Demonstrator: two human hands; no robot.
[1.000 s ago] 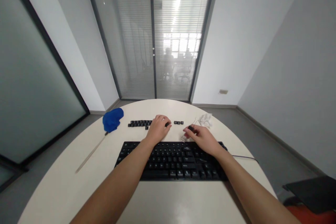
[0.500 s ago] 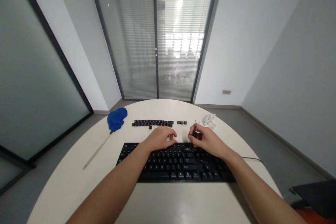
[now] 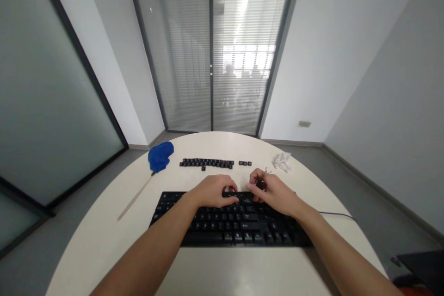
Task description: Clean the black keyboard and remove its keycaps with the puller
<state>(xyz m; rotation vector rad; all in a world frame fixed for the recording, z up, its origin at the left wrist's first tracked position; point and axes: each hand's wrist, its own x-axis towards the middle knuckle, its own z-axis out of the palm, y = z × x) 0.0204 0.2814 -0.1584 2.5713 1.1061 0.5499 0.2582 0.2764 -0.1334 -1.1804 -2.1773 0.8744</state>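
Observation:
A black keyboard (image 3: 239,236) lies on the pale table. My left hand (image 3: 215,190) is at its back edge, fingers curled behind the edge and thumb on the top keys, so the edge sits between them. My right hand (image 3: 272,193) pinches a keycap puller (image 3: 261,185) over the upper right keys. Its dark handle is mostly covered by my fingers, and thin wire prongs stick out above. The puller's lower end is too hidden to show whether it touches a key. Beyond the keyboard lie rows of loose black keycaps (image 3: 208,163), with three small ones (image 3: 245,163) apart.
A blue cloth-like duster head (image 3: 161,156) on a light stick (image 3: 135,199) lies at the left. Crumpled white tissue (image 3: 282,161) is at the back right. A cable (image 3: 338,214) runs off the keyboard's right side. The round table (image 3: 249,268) ends before the glass partition.
My left hand has come down onto the keyboard's back edge. The puller in my right hand has sunk lower and tilted, with its handle more covered. The view has shifted slightly.

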